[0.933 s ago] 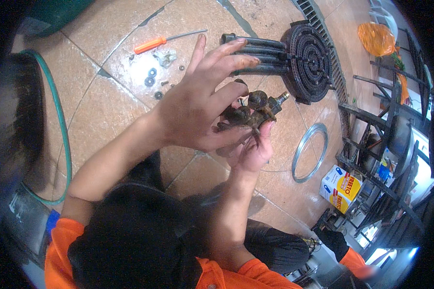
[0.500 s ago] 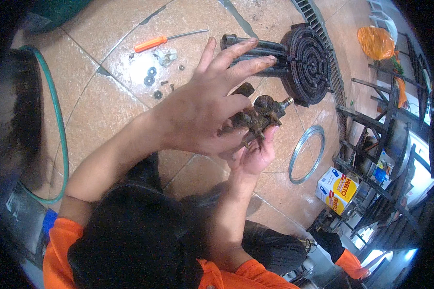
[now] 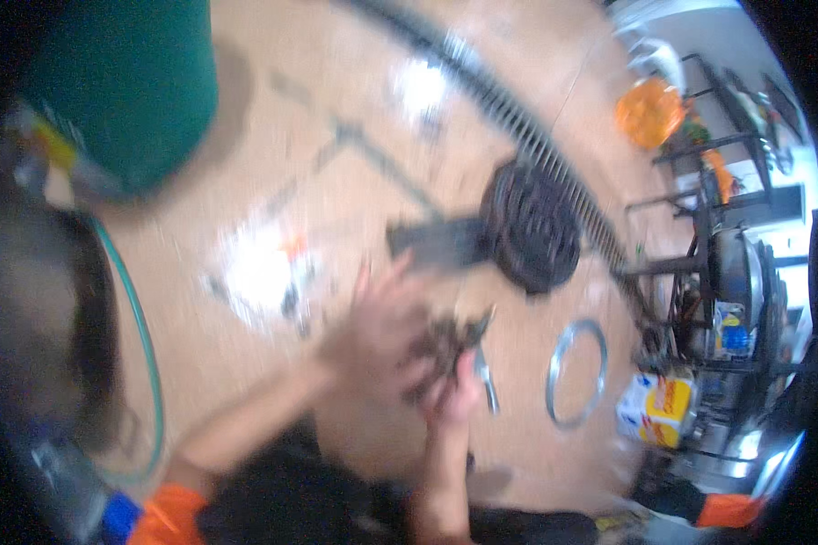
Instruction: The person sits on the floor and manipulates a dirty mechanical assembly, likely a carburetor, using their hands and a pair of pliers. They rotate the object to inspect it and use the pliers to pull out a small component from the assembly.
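The picture is blurred by motion. My left hand and my right hand are closed together around a small dark metal valve part held above the tiled floor. The left hand's fingers reach over the part from the left; the right hand grips it from below. A black cast-iron gas burner with its dark inlet pipes lies on the floor just beyond my hands. An orange-handled screwdriver and small loose parts lie to the left of my hands, too blurred to make out.
A metal ring lies on the tiles to the right, next to a yellow and white box. A green tub stands upper left, a green hose curves down the left. Metal racks and an orange bag fill the right.
The view has swung upward and blurred, so hands and burner sit lower in the picture. The green tub and a floor drain grate have come into view. Both hands still hold the valve part.
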Available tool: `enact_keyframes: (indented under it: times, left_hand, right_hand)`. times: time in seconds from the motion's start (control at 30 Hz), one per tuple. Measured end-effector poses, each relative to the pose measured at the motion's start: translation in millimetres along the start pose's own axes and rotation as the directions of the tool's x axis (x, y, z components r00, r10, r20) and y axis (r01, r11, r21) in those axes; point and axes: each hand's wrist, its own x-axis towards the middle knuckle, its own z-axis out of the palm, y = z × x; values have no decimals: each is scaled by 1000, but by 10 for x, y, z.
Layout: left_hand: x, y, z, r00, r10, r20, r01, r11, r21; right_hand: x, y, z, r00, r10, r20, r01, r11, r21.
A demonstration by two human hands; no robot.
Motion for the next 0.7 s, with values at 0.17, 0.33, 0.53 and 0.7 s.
enact_keyframes:
  times: [0.17,0.33,0.53,0.7]
  left_hand:
    - [807,297,-154,975,158,154,-135,980,-146]
    - [1953,889,-785,874,413,255,-426,905,-3]
    - [2320,1648,-1118,874,397,280,-459,863,211]
    - [2164,1998,-1092,923,273,271,-310,946,100]
  right_hand:
    - [-23,-762,465,955,-141,259,126,989,75]
    - [195,-1393,1106,905,-307,294,203,920,335]
    - [81,-2029,1409,820,-351,453,154,897,415]
    - [-97,-1956,1364,790,-371,488,25,815,579]
